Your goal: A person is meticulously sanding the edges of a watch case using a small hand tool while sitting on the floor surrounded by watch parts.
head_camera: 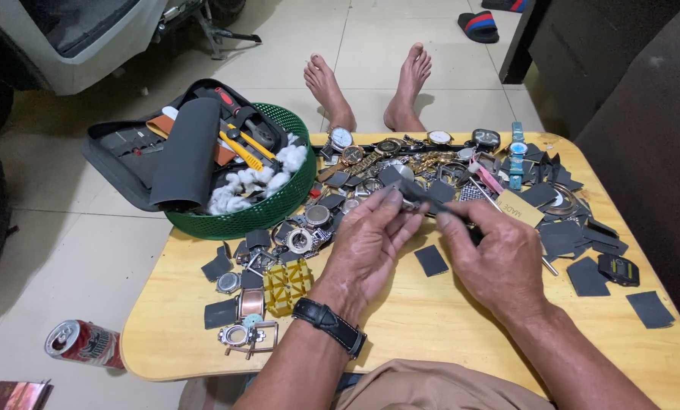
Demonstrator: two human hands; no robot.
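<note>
My left hand (370,243), with a black watch on its wrist, pinches a small grey metal watch part (410,194) above a low wooden table (431,319). My right hand (492,254) grips a thin dark tool (445,206) whose tip touches that part. Both hands hover over a heap of watches, watch cases and straps (401,163) spread across the table's far half. A small dark square of sandpaper (431,260) lies on the wood between my hands.
A green basket (268,209) holds cotton wads, a dark roll and yellow-handled tools. A yellow plastic holder (287,286) and loose watch cases lie at the left. Dark squares (587,275) litter the right. A drink can (82,343) lies on the floor. My bare feet (370,87) are beyond the table.
</note>
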